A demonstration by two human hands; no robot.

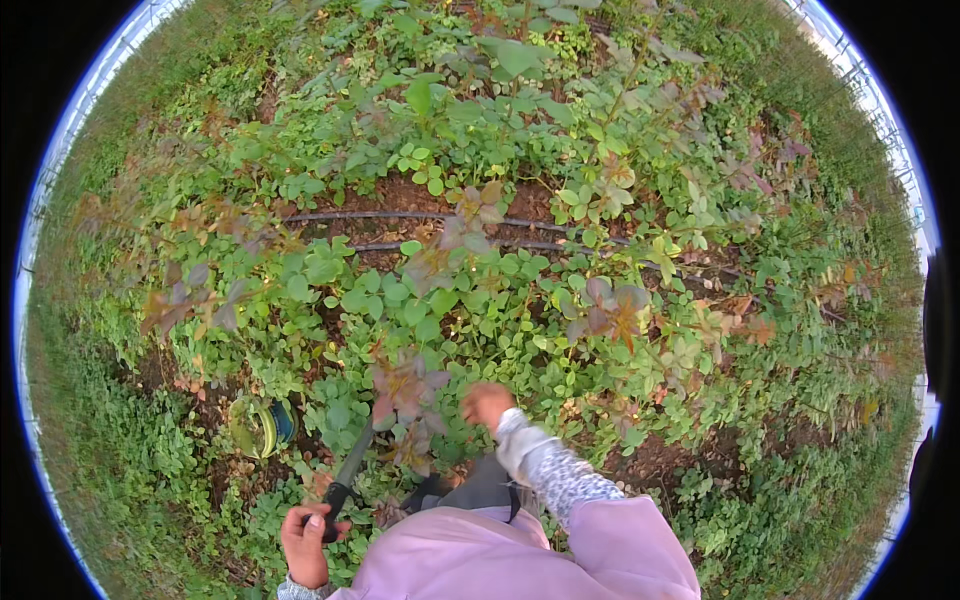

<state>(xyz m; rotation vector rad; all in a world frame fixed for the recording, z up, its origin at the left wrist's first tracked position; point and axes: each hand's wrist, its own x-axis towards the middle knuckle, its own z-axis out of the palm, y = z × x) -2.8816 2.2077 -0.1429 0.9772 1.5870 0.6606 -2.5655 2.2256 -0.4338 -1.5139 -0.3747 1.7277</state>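
Observation:
My left hand [304, 545] is closed round the black handle of a long-bladed knife [352, 462] at the lower left. Its grey blade points up and to the right, and the tip is lost near reddish leaves [405, 390]. My right hand [488, 404] reaches over low green leaves in the lower middle, just right of that reddish shoot. It is blurred, and I cannot make out whether its fingers hold anything. A patterned sleeve [548, 462] covers the right forearm, and pale pink cloth [470, 560] hangs over my front.
Dense leafy plants surround me, some with reddish shoots [608, 310]. Two dark hoses [400, 215] run across bare brown soil ahead. A round yellow-green and blue object [262, 427] lies among leaves at the left. More soil [680, 462] shows at the right.

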